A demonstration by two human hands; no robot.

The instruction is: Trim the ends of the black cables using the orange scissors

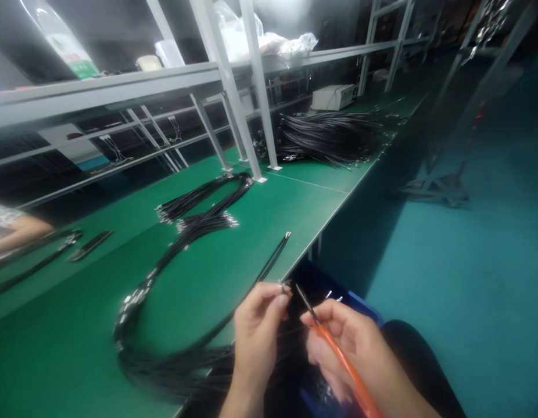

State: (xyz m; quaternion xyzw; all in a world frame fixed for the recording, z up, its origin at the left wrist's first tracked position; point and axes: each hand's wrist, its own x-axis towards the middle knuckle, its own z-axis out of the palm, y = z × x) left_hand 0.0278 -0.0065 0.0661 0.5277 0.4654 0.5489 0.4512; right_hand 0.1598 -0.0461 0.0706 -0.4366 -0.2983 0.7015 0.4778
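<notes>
My left hand [258,325] pinches the end of a thin black cable near the green table's front edge. My right hand [345,342] is closed around an orange-handled tool [347,366], its narrow dark tip pointing up and left, close to my left fingertips but apart from them. A long bundle of black cables [164,363] curves over the green table [68,342] to the left of my hands. Two or so loose cable ends [287,235] reach up the table beyond my left hand. The exact piece between my left fingertips is too small to make out.
Below my hands is a blue bin [365,307]. Shelf posts [251,139] stand on the table, with a large black cable pile [330,136] behind them. At the far left are another person's arm [25,232] and a dark flat object [91,245].
</notes>
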